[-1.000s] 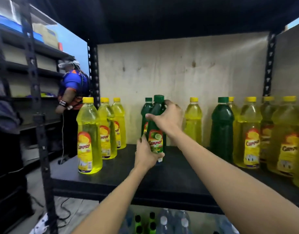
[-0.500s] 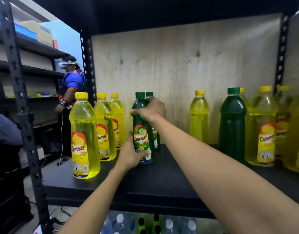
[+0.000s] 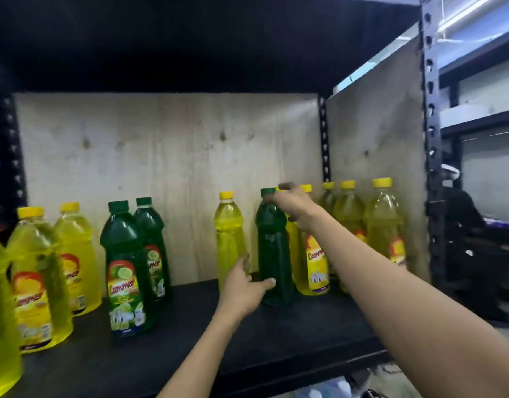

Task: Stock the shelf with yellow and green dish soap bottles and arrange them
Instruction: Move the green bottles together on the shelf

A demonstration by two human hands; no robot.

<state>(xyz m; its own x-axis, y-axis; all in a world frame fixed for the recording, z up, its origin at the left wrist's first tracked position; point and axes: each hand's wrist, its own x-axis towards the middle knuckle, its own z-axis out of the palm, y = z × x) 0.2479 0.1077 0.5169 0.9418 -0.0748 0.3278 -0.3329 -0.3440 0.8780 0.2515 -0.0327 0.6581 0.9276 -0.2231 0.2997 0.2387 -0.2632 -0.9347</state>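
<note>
A: Item one, green dish soap bottle (image 3: 273, 254)?
B: Upright on the black shelf (image 3: 276, 340), right of centre, label turned away. Right hand (image 3: 293, 205) closed over its shoulder just below the green cap. Left hand (image 3: 244, 285) half open at its base, thumb tip touching the lower side; the other fingers are blurred, so contact there is uncertain.

A: Neighbours?
B: A lone yellow bottle (image 3: 229, 242) just to its left, near the back edge. A labelled yellow bottle (image 3: 312, 262) just to its right, partly behind the right forearm. Three more yellow ones (image 3: 384, 225) in the back right corner against the plywood side panel (image 3: 374, 124).

A: Left half?
B: Pair of green bottles (image 3: 127, 271), one behind the other, left of centre. Yellow bottles (image 3: 37, 277) in a file toward the left edge, the nearest cut off at the front left corner.
</note>
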